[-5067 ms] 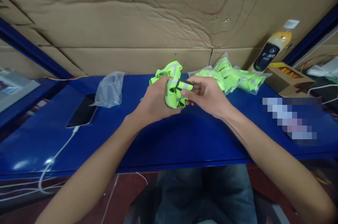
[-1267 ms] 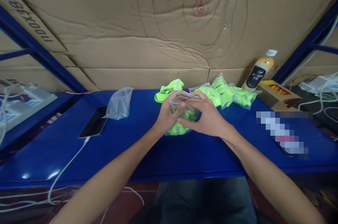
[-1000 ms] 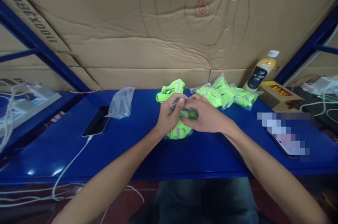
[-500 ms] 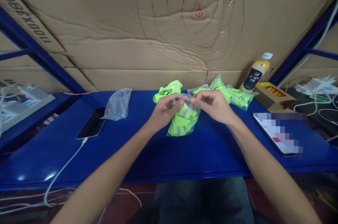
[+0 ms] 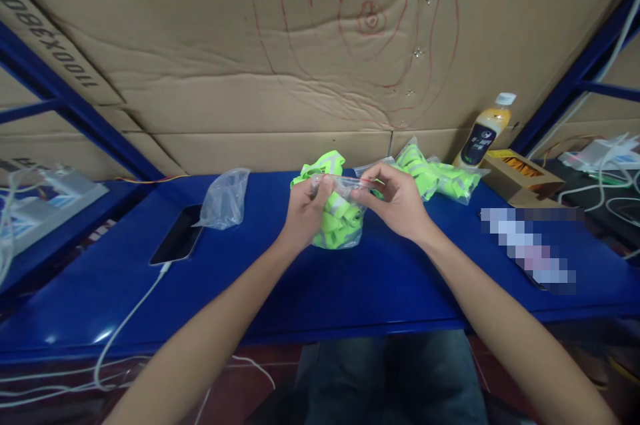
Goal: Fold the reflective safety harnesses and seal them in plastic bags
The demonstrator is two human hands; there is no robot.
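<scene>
Near the centre of the frame, a clear bag (image 5: pixel 339 233) packed with folded neon-green, grey-striped strap (image 5: pixel 345 210) hangs upright between a person's two hands above the blue bench (image 5: pixel 375 298). The left hand (image 5: pixel 303 211) grips the left end of the bag's top edge, its thumb pressed flat over the plastic and its fingers closed behind, so the gap between them is no more than the film. The right hand (image 5: pixel 403 201) pinches the opposite end between thumb and forefinger, with the other fingers loosely curled; a thin red line along the top edge runs into that pinch. Whether the seal is fully closed cannot be told. Just behind the left hand lies a loose green strap (image 5: pixel 330 161), and right of centre, behind the right hand, rest filled green pouches (image 5: pixel 453 181). A crumpled clear pouch (image 5: pixel 225 201) touches a dark phone (image 5: pixel 175 238) at centre left. Towards the right edge, a bottle (image 5: pixel 483 135) stands beside an open cardboard box (image 5: pixel 525 178), with a partly pixelated device (image 5: pixel 530 248) below.
</scene>
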